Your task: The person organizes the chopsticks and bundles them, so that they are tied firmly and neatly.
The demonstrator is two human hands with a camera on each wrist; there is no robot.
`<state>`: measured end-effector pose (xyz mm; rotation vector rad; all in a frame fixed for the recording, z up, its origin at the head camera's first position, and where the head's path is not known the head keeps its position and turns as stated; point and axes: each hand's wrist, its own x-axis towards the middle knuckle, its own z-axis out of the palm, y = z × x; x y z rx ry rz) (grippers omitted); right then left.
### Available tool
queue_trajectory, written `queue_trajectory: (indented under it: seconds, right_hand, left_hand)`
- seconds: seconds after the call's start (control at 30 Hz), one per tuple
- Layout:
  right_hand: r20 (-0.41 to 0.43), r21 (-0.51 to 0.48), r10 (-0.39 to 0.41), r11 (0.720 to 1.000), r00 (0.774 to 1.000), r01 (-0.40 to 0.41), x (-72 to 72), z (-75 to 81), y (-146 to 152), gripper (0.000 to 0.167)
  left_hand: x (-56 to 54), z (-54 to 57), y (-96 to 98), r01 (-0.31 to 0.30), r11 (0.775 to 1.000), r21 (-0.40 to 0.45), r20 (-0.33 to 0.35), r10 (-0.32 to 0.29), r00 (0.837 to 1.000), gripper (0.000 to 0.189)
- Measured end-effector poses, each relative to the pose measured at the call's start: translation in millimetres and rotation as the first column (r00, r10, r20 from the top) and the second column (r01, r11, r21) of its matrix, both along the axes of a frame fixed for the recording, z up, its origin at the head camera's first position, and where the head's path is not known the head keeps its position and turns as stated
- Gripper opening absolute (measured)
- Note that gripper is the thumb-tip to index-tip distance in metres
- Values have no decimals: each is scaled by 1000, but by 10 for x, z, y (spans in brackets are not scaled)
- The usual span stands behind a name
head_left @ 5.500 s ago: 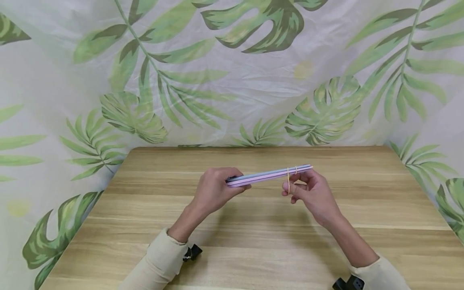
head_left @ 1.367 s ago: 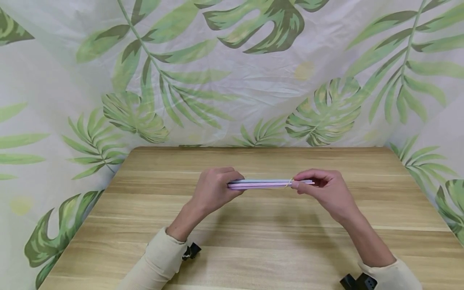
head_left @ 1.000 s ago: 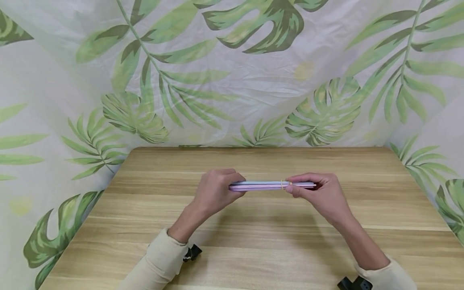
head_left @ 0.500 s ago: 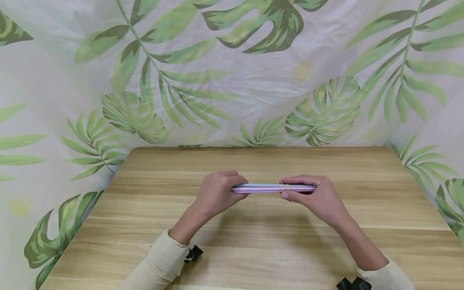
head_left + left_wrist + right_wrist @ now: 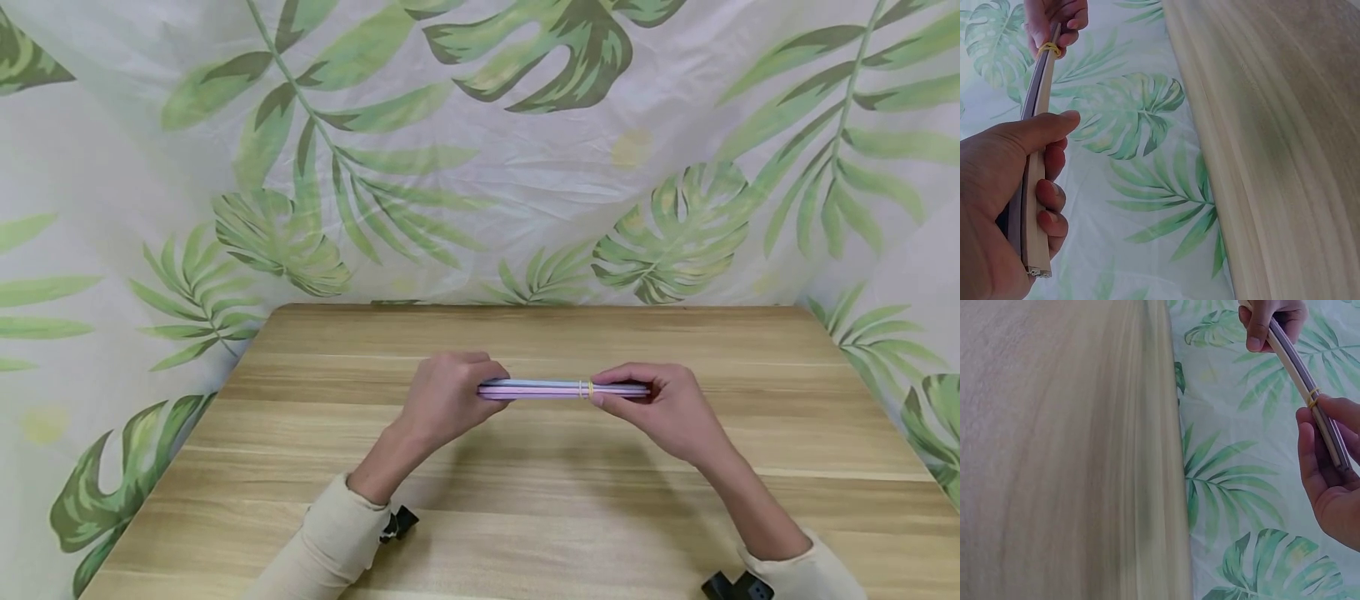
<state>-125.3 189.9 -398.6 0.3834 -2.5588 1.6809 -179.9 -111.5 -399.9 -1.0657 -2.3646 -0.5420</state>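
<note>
A bundle of long, thin sticks (image 5: 536,389) in pastel blue, pink and lilac is held level above the table. My left hand (image 5: 447,400) grips its left end, thumb along one side and fingers curled round the other; the stick ends (image 5: 1039,272) show below the palm in the left wrist view. Two loops of a yellow rubber band (image 5: 586,389) circle the bundle right of its middle. My right hand (image 5: 671,408) pinches the bundle between thumb and fingers, fingertips right at the band. The bundle's right end lies within that hand (image 5: 1335,481).
Beneath the hands is a wood-grain table (image 5: 525,517). A leaf-patterned cloth (image 5: 540,192) hangs behind and beside it. Black wrist cameras (image 5: 400,523) sit at both sleeve cuffs.
Earlier, a stretched band loop hung from my right fingers; now both loops sit round the bundle, drawn closer together. The bundle has levelled out. My left hand keeps its grip.
</note>
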Motion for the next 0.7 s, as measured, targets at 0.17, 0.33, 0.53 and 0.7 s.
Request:
queue_trajectory:
  seconds: [0.17, 0.33, 0.53, 0.7]
  right_hand:
    - [17, -20, -11, 1000, 1000, 11, 16, -3, -27, 21]
    - [16, -25, 3, 1000, 1000, -2, 36, 5, -61, 22]
    - [48, -52, 87, 995, 995, -85, 46, -16, -123, 27]
    - [65, -37, 89, 996, 994, -86, 31, -13, -84, 31]
  left_hand:
    - [19, 15, 18, -3, 1000, -9, 25, 3, 1000, 13]
    - [38, 12, 43, 9, 1000, -11, 14, -9, 1000, 13]
    - [74, 6, 78, 51, 999, -13, 8, -51, 999, 15]
    - [76, 1, 85, 48, 999, -9, 41, -48, 998, 14]
